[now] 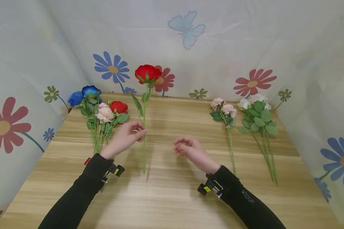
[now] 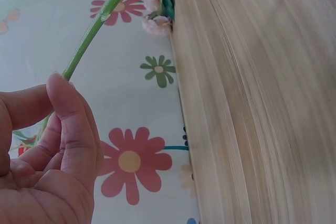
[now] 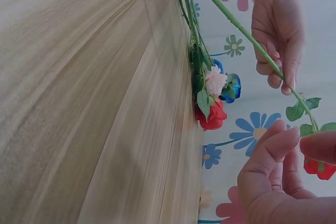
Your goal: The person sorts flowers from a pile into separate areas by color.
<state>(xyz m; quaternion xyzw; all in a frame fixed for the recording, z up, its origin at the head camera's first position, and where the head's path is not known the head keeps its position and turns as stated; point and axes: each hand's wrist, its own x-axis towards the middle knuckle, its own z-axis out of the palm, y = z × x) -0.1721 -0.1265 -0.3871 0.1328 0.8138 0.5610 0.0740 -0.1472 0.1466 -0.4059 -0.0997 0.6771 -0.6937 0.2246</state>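
My left hand pinches the green stem of a red rose between thumb and fingers. The rose stands upright above the table, bloom at the top and bare stem end below the hand. In the left wrist view, the stem slants up from the fingertips. My right hand hovers to the right of the stem, fingers loosely curled, with nothing in it. Seen from the right wrist, the left hand grips the stem beyond my right fingers.
On the left of the wooden table lie blue roses, a pale pink flower and another red rose. Pink flowers and white flowers lie at the right. A flower-printed cloth hangs around the table.
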